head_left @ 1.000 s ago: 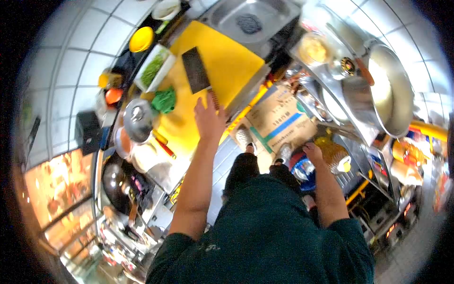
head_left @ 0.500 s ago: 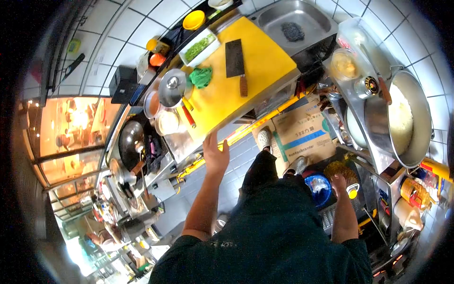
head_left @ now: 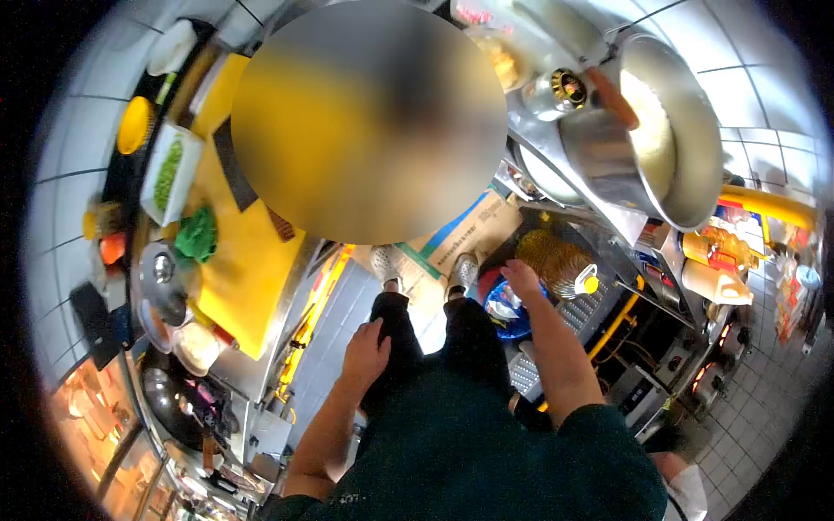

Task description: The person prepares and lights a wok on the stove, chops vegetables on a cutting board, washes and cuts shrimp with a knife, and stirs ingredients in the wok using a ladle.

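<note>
My left hand (head_left: 367,354) hangs in front of my dark trousers, fingers apart and nothing in it. To the right, my right hand (head_left: 522,281) is held low with fingers loosely stretched, also holding nothing. It overlaps the edge of a blue container (head_left: 506,323) with something whitish inside. Close by on that side stands a large bottle (head_left: 556,265) of amber liquid with a yellow cap. On the left, the yellow cutting board (head_left: 248,291) bears a cleaver (head_left: 233,167), partly hidden by a blurred patch, and a bunched green cloth (head_left: 197,234).
Beside the board are a white tray of chopped greens (head_left: 169,174), a metal lid (head_left: 162,269) and a wok (head_left: 165,386). Flattened cardboard (head_left: 473,234) lies under my feet. A big metal pot (head_left: 695,130) stands at right. Another person's white-clad part (head_left: 688,491) shows lower right.
My view and body have turned right, so the board now sits at the left. My left hand has come away from the board's edge. A round blurred patch now covers the upper middle.
</note>
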`<state>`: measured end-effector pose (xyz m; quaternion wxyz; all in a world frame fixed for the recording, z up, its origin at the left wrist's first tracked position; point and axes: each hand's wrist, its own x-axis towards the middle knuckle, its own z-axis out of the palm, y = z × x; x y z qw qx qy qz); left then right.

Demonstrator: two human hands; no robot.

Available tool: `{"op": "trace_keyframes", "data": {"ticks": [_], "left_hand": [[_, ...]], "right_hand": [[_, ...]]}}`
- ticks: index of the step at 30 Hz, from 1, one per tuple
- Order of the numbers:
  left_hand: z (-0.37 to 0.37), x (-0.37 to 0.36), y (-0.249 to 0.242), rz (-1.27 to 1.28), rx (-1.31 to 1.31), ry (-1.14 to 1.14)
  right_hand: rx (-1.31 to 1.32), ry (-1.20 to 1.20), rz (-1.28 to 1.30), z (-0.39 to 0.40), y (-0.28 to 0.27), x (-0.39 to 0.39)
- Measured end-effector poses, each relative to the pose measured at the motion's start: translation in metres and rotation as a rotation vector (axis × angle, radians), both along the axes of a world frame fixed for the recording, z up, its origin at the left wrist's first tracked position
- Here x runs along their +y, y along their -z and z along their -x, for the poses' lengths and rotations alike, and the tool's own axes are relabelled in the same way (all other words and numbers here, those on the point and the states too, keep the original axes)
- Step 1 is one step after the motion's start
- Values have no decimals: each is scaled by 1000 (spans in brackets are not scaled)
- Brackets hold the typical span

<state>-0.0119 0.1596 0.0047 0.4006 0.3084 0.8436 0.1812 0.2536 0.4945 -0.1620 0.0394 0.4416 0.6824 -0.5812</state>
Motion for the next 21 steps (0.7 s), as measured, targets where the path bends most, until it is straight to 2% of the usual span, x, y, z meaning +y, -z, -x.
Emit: {"op": "trace_keyframes", "data": {"ticks": [1, 6, 9, 10, 13, 15, 18, 21], "left_hand": [[-5, -4, 23, 43, 33, 88], [-29, -28, 132, 377, -205, 129], [-68, -61, 196, 338, -51, 139], [-81, -74, 220, 350, -86, 132], [-96, -68, 240, 366, -31, 188], [-101, -64, 246, 422, -32, 186], [-107, -67, 255, 446, 1, 214], [-111, -74, 261, 431, 16, 230]], "right_hand": [[36, 40, 21, -1, 33, -5], [113, 375, 214, -21, 218, 12], [193, 683, 270, -33, 312, 45], [207, 764, 266, -38, 346, 59], [82, 1244, 476, 2, 339, 99], [120, 1402, 492, 21, 350, 125], [246, 1561, 459, 35, 393, 169], [668, 1548, 507, 17, 470, 210]]}}
